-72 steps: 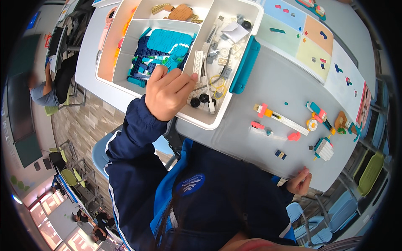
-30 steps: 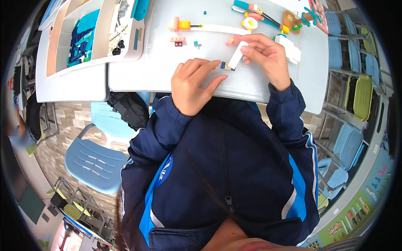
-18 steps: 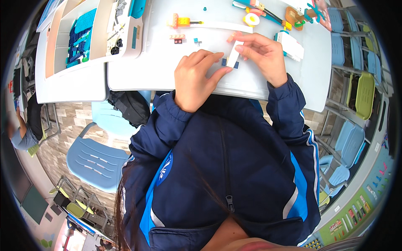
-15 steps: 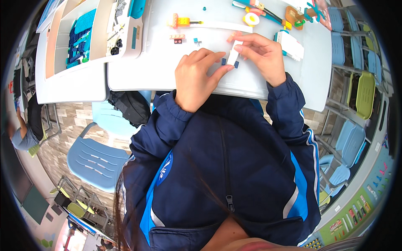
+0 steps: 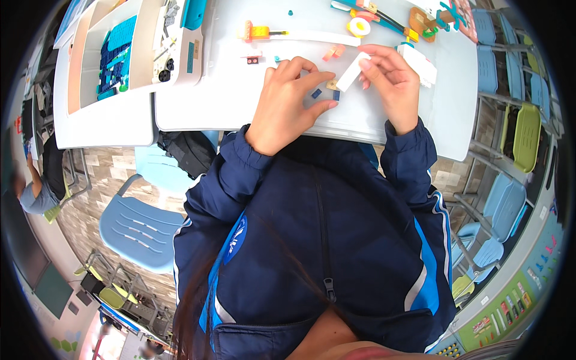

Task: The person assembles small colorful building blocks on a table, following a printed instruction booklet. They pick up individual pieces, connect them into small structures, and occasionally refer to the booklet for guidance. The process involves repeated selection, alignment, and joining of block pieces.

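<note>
My right hand (image 5: 393, 83) grips a long white building brick (image 5: 353, 73) by its far end, between thumb and fingertips. The brick is tilted above the white table (image 5: 234, 108). To its left is my left hand (image 5: 283, 102), thumb and index finger apart, with nothing between them. Close to those fingertips lie a dark blue brick (image 5: 316, 94), a second dark blue brick (image 5: 336, 95) and a small tan piece (image 5: 332, 84). Just beyond the white brick rests a coral-orange piece (image 5: 333, 53).
A yellow-and-coral brick build (image 5: 260, 32) touches a long white strip (image 5: 318, 38). Farther right are a round white-and-yellow piece (image 5: 359, 27) and a white block build (image 5: 420, 65). A divided parts bin (image 5: 139, 57) stands at left; blue chairs (image 5: 141, 234) flank the table.
My left fingers have come off the white brick and spread. My right hand has shifted slightly right with the brick, uncovering the tan piece; the dark blue bricks now lie apart from it.
</note>
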{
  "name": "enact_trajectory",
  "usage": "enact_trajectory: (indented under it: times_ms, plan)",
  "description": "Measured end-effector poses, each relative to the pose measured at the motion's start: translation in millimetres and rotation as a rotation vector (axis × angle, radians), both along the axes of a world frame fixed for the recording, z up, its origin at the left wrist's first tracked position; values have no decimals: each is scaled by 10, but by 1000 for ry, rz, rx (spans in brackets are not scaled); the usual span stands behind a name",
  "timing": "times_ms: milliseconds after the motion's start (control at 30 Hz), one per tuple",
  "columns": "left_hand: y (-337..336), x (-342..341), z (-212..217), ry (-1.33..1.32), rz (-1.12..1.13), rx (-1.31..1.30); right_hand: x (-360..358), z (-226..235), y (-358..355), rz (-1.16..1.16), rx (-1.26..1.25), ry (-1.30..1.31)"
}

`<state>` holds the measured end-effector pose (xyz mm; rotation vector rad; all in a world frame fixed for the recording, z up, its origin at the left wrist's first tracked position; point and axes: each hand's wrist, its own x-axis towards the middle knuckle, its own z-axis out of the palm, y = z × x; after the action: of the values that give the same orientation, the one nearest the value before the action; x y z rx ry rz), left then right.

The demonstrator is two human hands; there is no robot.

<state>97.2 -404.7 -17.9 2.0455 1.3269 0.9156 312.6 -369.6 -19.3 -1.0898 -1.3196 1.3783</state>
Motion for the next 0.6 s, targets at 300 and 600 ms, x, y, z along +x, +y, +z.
enact_trajectory:
  times_ms: [300,600]
  plan:
    - [88,26,72,41,-25,-8,-65,50,-64,-104,57,51]
    - [-125,-12,398,-611,-48,-427,-195,323,-242,-53,-79,243]
